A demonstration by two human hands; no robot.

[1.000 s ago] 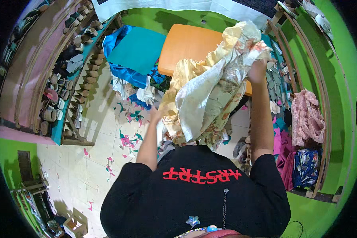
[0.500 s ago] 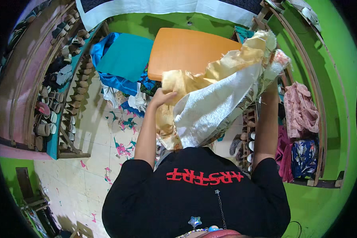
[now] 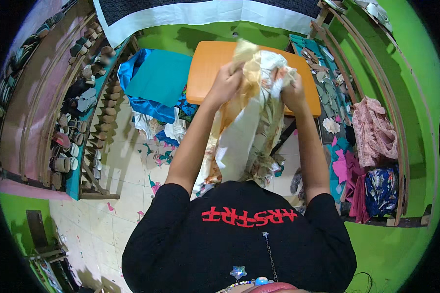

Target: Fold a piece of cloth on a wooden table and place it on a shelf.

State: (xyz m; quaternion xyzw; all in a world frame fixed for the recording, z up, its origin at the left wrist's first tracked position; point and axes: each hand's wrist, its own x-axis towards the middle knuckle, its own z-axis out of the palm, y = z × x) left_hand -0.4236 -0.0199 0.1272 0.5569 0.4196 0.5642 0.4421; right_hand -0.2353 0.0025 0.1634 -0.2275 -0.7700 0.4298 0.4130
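Note:
A piece of cream and white cloth (image 3: 237,141) with yellow and floral parts and frayed edges hangs in folds between my two hands. My left hand (image 3: 227,83) is closed on its upper left side, fingers curled into the yellow part. On the other side my right hand (image 3: 293,92) grips the upper right edge, where white fabric bunches up. The cloth hangs down toward my lap, in front of an orange plastic stool or tabletop (image 3: 205,61), and covers part of it. Its lower end passes out of sight by my black shirt.
Left of the orange top, a flat teal sheet (image 3: 159,80) lies over shiny blue cloth (image 3: 154,110). Shoe racks (image 3: 78,141) stand at the left. At the right, a shelf holds cut pieces (image 3: 327,93) and pink lace cloth (image 3: 374,132). Scraps litter the tiled floor (image 3: 127,161).
My hands have come closer together, the right one moving left and the left one rising to the right. The cloth, spread wide before, now hangs narrower, uncovering the right shelf.

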